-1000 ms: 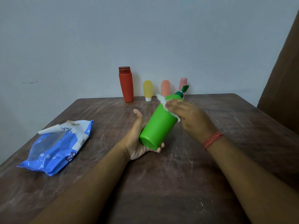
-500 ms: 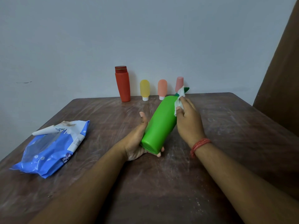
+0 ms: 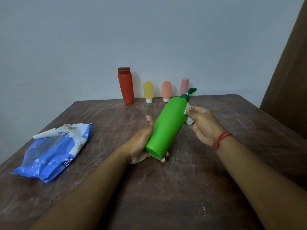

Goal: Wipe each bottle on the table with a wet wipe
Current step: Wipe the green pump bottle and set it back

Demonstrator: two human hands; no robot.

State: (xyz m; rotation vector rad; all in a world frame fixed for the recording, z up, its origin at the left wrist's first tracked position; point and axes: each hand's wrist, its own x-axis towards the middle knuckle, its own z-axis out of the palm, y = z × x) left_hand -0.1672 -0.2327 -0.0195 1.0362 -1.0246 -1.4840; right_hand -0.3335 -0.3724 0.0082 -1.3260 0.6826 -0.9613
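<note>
From the head camera I see my left hand (image 3: 141, 145) holding the bottom end of a big bright green plastic pump bottle (image 3: 167, 127). My fingers curl under it and my thumb sticks up along its side. The bottle is tilted, with its dark green pump top pointing up and away from me, above the middle of the brown wooden table (image 3: 182, 188). My right hand (image 3: 203, 125) pinches a small white wet wipe (image 3: 188, 112) and presses it on the right side of the bottle, near the top. A red thread band (image 3: 220, 140) goes around my right wrist. At the far edge of the table, by the wall, four more bottles stand in a row: a tall red plastic bottle (image 3: 126, 86), a small yellow squeeze tube (image 3: 148, 91), a small orange squeeze tube (image 3: 166, 90) and a small pink tube (image 3: 184, 85), partly hidden behind the green pump. On the left of the table lies a blue and white soft pack of wipes (image 3: 53, 150).
</note>
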